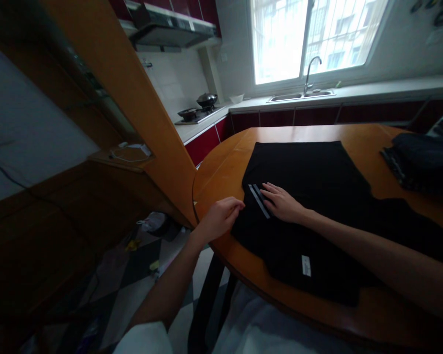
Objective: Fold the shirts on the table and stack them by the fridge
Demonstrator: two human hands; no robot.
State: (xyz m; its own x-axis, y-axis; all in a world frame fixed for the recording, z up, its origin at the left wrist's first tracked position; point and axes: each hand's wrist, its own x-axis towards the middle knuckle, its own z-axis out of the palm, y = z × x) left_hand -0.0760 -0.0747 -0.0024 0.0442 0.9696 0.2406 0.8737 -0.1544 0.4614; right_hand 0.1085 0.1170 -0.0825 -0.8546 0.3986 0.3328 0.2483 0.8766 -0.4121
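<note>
A black shirt (pixel 306 167) lies spread on the wooden table, with two light stripes (pixel 259 201) on its left part and a small white label (pixel 306 266) nearer to me. My left hand (pixel 225 214) is closed in a pinch at the shirt's left edge; the bit of cloth at the fingertips is hardly visible. Flat on the fabric, just right of the stripes, rests my right hand (pixel 280 202), fingers stretched out. My right forearm crosses over the shirt's lower right part.
The rounded wooden table (pixel 221 167) carries a stack of dark folded clothes (pixel 424 160) at right. Beyond it are a counter with a sink (pixel 302 96) and a stove with a lidded pan (pixel 207 100). A bag (pixel 155 222) lies on the tiled floor at left.
</note>
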